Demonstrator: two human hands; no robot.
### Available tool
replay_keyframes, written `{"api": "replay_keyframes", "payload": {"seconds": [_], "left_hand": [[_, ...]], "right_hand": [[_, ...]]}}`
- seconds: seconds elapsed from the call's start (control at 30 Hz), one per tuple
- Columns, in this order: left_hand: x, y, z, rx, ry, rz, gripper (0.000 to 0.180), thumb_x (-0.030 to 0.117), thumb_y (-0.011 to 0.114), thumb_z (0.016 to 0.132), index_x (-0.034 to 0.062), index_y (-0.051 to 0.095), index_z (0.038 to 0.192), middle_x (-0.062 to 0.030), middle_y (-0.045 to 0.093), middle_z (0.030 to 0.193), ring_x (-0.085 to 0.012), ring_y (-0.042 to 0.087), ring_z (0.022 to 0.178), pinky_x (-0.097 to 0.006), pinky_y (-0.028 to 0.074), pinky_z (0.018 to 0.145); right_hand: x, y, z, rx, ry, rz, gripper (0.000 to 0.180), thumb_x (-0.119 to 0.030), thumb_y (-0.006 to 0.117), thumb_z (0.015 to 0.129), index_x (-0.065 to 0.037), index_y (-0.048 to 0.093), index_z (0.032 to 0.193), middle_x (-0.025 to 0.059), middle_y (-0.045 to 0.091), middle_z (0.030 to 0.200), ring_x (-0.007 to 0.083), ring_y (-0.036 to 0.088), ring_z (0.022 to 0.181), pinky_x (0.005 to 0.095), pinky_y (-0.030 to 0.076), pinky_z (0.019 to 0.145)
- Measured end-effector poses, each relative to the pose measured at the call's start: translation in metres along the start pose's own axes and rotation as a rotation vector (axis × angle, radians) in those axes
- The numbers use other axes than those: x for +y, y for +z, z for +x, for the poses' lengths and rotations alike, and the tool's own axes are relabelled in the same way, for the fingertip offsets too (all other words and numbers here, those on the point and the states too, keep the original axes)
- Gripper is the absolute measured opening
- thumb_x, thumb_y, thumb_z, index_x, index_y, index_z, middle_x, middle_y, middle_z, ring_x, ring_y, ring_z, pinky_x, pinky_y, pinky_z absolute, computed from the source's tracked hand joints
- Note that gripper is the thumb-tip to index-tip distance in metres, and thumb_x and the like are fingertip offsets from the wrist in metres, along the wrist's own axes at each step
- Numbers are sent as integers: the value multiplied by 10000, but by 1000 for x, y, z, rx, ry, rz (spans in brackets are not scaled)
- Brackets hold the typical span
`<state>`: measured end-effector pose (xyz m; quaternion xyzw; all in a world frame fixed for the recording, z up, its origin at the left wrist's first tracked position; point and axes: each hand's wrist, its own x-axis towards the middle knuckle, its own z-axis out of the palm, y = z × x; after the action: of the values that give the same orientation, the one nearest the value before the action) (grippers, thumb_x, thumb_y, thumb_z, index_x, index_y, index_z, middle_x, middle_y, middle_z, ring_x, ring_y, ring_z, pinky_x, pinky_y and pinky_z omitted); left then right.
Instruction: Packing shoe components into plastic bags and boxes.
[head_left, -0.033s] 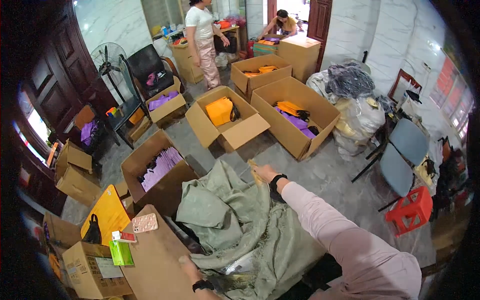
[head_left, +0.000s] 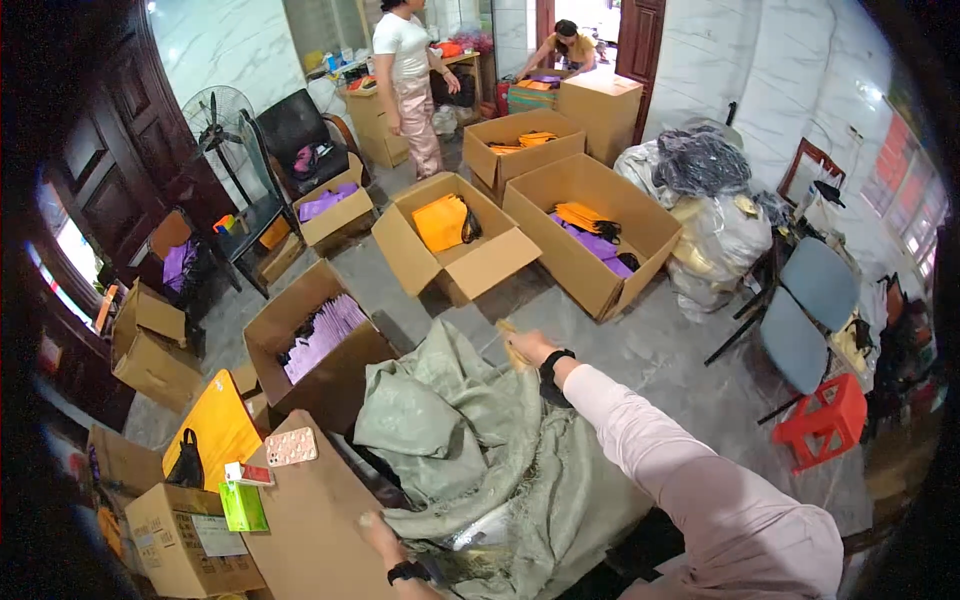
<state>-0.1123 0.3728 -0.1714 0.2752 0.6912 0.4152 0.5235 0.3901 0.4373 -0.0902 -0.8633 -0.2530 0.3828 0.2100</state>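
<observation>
A large grey-green woven sack (head_left: 430, 440) lies rumpled in front of me, its mouth rolled back into a thick rim. My right hand (head_left: 530, 348) is closed on a frayed, yellowish part of that rim at the far side, arm stretched out. At the near left, my left hand (head_left: 380, 535) grips the rim's other end, beside a brown cardboard surface (head_left: 315, 515); its fingertips are partly hidden. Something shiny and clear (head_left: 485, 530) shows inside the sack's mouth, too covered to name.
On the cardboard lie a patterned phone (head_left: 291, 446), a green packet (head_left: 243, 507) and a small red-and-white box (head_left: 249, 474). Beyond the sack stand open cartons of purple bags (head_left: 325, 338) and orange bags (head_left: 440, 222). A red stool (head_left: 822, 425) is at right. Two people (head_left: 405, 85) are farther back.
</observation>
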Motion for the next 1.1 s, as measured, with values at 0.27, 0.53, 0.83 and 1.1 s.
{"api": "replay_keyframes", "payload": {"seconds": [0.27,0.53,0.83,1.1], "left_hand": [[44,21,-75,162,79,120,437,233,532,797,-85,521,1098,-137,566,1076,-254,535,952,-368,406,839],[29,10,-44,50,-78,677,630,447,441,835,-76,467,1186,-167,572,1079,-269,564,924,-366,450,755],[62,-3,-69,-108,-286,212,743,633,309,842,1,479,1194,-117,578,1055,-244,568,913,-358,485,692],[16,0,-38,-47,-147,-224,579,475,325,878,-15,472,1150,-154,527,1112,-268,535,989,-383,441,812]], "right_hand": [[-1,36,37,-173,-46,618,704,-487,672,720,38,511,1162,130,561,1125,232,532,987,330,419,842],[29,17,93,-386,-108,782,195,-236,555,803,-43,570,822,68,581,690,176,525,527,330,412,461],[-20,18,22,-40,-101,439,272,-156,599,742,85,573,865,126,588,808,220,567,673,356,442,569],[2,36,62,0,-98,185,430,-342,618,736,-42,597,1043,194,580,1108,382,532,1040,420,430,847]]}}
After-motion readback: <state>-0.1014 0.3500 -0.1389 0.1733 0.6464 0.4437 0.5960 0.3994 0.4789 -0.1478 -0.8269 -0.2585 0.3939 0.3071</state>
